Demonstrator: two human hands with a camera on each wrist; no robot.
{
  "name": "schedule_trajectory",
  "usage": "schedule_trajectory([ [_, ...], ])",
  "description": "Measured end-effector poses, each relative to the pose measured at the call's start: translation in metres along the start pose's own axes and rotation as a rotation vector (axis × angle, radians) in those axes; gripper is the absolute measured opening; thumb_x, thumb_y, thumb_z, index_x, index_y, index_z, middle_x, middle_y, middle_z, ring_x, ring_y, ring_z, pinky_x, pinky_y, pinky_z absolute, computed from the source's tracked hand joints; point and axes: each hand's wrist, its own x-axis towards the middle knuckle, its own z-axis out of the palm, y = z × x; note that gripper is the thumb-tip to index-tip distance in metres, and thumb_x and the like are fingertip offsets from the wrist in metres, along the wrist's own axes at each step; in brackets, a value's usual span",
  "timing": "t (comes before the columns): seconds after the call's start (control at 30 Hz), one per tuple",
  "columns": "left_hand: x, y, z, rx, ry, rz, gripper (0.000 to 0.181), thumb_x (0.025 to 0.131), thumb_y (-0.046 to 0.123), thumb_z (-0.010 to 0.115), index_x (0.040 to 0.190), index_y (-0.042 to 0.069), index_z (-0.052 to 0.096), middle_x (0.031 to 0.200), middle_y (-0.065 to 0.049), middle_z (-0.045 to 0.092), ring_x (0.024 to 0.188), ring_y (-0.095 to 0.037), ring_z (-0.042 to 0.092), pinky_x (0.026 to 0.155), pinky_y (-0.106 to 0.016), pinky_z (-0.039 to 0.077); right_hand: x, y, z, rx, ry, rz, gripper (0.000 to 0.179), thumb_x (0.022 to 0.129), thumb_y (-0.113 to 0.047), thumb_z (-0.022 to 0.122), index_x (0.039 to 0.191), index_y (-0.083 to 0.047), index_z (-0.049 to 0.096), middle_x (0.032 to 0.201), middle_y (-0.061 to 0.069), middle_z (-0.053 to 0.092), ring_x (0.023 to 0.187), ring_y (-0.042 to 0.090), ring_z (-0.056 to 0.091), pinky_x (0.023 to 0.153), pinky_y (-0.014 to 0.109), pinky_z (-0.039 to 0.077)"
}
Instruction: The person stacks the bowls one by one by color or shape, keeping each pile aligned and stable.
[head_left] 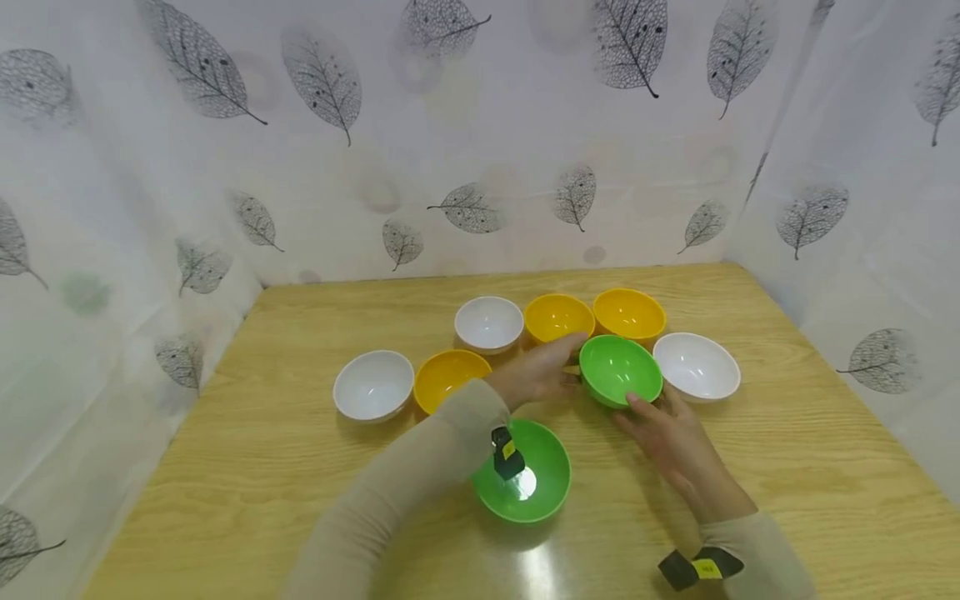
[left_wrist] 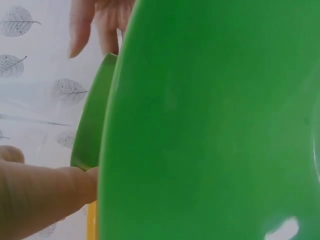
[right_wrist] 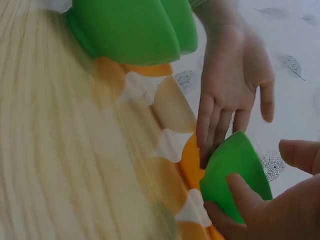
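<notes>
In the head view, both hands are at opposite sides of a tilted green bowl point(head_left: 620, 371). My left hand point(head_left: 542, 371) reaches from the left, its fairly straight fingertips at the bowl's side. From the near right, my right hand point(head_left: 671, 442) lays its fingers against the outside; the right wrist view shows its thumb point(right_wrist: 299, 154) standing clear above the rim. Whether this bowl touches the table cannot be told. A second green bowl point(head_left: 551, 483) sits below the left wrist, partly covered by the sleeve; the right wrist view shows another green rim point(right_wrist: 186, 25) behind it.
Behind the hands stand a white bowl point(head_left: 489, 323) and two yellow bowls point(head_left: 558, 317) point(head_left: 630, 312). Another white bowl point(head_left: 697, 367) is right of the green one. Farther left are a white bowl point(head_left: 372, 386) and a yellow bowl point(head_left: 444, 377). A leaf-patterned curtain point(head_left: 465, 150) borders the wooden table point(head_left: 247, 467).
</notes>
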Motion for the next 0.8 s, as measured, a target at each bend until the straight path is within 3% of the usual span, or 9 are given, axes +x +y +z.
schedule_trajectory([
  [0.23,-0.01,0.01,-0.004,0.253,0.02,0.054,0.066,0.103,0.051,0.02,0.147,0.003,0.034,0.153,-0.017,0.03,0.142,-0.033,0.027,0.115,-0.048,0.024,-0.001,0.007,-0.002,-0.124,0.012,-0.058,0.082,0.097,-0.012,0.056,0.154,-0.008,-0.003,0.158,0.02,0.004,0.11,-0.003,0.051,0.102,0.026,0.042],
  [0.43,-0.018,0.01,-0.009,0.496,0.064,0.11,0.06,0.101,0.053,0.029,0.142,0.011,0.047,0.152,-0.009,0.036,0.14,-0.026,0.032,0.111,-0.047,0.033,-0.005,0.01,-0.006,-0.139,-0.017,-0.071,0.078,0.098,-0.014,0.055,0.152,0.0,0.002,0.151,0.028,0.014,0.105,-0.002,0.057,0.099,0.029,0.045],
  [0.6,-0.027,0.011,-0.016,0.552,0.021,0.189,0.052,0.099,0.05,0.04,0.134,0.015,0.056,0.149,-0.002,0.042,0.137,-0.024,0.036,0.107,-0.05,0.036,-0.011,0.009,-0.007,-0.168,-0.027,-0.102,0.075,0.099,-0.014,0.053,0.152,0.002,0.001,0.149,0.029,0.017,0.104,0.002,0.059,0.094,0.027,0.049],
  [0.8,-0.041,0.019,-0.017,0.586,-0.023,0.22,0.047,0.097,0.04,0.051,0.126,0.004,0.059,0.137,-0.009,0.052,0.129,-0.026,0.044,0.106,-0.047,0.038,-0.018,0.002,-0.004,-0.218,-0.003,-0.186,0.074,0.098,-0.013,0.055,0.149,0.007,0.006,0.152,0.031,0.015,0.106,-0.003,0.057,0.093,0.022,0.049],
])
